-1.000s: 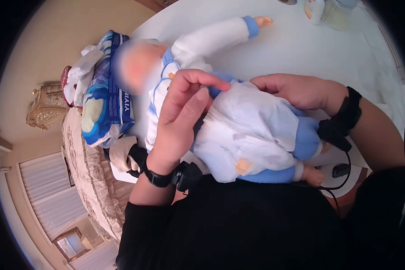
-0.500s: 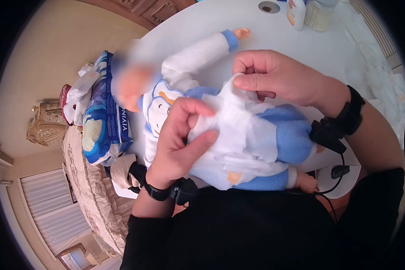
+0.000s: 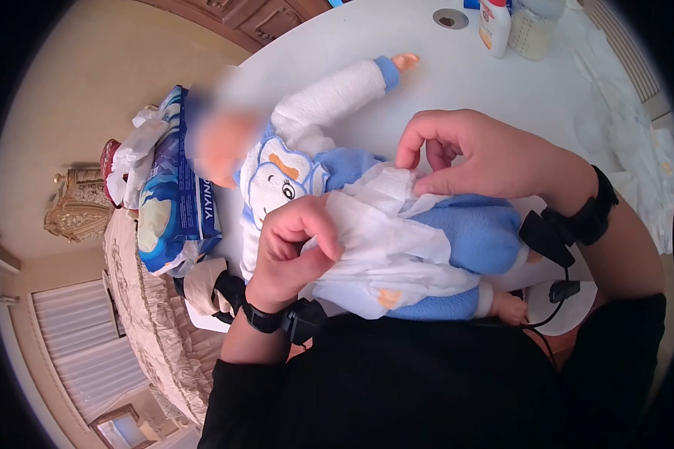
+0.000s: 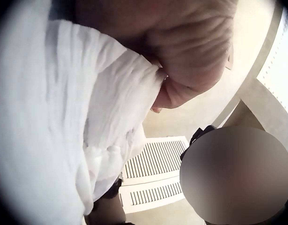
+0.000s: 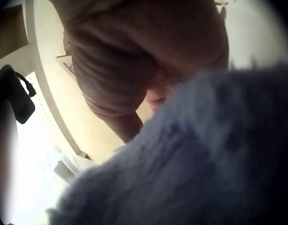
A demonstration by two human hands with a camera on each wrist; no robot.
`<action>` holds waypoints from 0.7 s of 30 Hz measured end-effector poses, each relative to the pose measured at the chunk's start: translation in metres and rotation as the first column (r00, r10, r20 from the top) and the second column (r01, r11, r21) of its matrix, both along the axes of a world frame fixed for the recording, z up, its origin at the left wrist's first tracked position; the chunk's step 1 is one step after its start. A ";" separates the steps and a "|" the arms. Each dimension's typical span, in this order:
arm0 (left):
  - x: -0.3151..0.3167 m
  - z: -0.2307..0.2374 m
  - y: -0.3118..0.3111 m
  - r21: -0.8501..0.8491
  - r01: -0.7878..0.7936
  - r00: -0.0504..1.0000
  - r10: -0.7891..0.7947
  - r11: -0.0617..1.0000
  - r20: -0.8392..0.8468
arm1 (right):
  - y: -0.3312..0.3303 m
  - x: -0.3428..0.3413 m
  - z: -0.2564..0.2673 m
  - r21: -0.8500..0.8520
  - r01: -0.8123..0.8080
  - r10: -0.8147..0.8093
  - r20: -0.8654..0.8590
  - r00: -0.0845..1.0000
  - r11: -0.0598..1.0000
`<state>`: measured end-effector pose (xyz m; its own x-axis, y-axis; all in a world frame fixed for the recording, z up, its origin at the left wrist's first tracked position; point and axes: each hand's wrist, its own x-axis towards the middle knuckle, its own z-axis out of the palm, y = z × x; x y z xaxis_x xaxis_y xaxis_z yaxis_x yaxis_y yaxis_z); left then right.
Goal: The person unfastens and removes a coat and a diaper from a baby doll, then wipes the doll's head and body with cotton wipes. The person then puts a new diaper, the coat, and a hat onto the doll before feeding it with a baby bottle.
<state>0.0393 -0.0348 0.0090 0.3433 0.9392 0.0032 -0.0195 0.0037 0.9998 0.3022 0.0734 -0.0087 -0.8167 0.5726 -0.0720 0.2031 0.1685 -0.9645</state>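
A baby doll (image 3: 464, 228) in a white and blue fleece outfit lies on its back, its head toward the left in the head view. Over its middle and legs spreads a thin, crumpled white cloth (image 3: 386, 251). My left hand (image 3: 288, 251) pinches the cloth's near left edge between thumb and curled forefinger. With thumb and forefinger, my right hand (image 3: 479, 157) pinches the far edge. In the left wrist view, the gathered cloth (image 4: 120, 89) runs up into the left fingers. Blue fleece (image 5: 190, 154) covers much of the right wrist view, hiding the right fingertips.
The doll lies on a white table (image 3: 472, 97). A blue package (image 3: 191, 179) stands past its head. At the far right are a white bottle (image 3: 494, 30) and a clear bottle (image 3: 532, 34), with crumpled white fabric (image 3: 625, 127) along the edge. A black cable (image 3: 554, 314) hangs near its feet.
My right hand first lay low at the cloth's far side, rose with a pinched corner, then moved slightly right and down. My left finger and thumb have closed together on the near edge.
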 end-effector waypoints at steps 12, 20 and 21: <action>0.001 -0.002 0.006 0.100 0.139 0.984 -0.126 0.985 -0.128 | -0.005 -0.023 0.013 -0.296 0.154 -0.117 0.139 0.983 0.943; 0.008 0.005 0.004 0.099 0.130 0.976 -0.110 0.987 -0.188 | -0.020 -0.020 0.023 0.112 0.256 -0.262 0.042 0.964 0.960; 0.011 0.004 0.004 0.098 0.096 0.984 -0.080 0.991 -0.159 | -0.023 -0.019 0.026 0.227 0.266 -0.277 0.019 0.961 0.937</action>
<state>0.0504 -0.0310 0.0131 0.4283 0.9027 0.0403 0.1305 -0.1059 0.9858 0.2836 0.0501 0.0174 -0.6266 0.7781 0.0442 0.3179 0.3069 -0.8971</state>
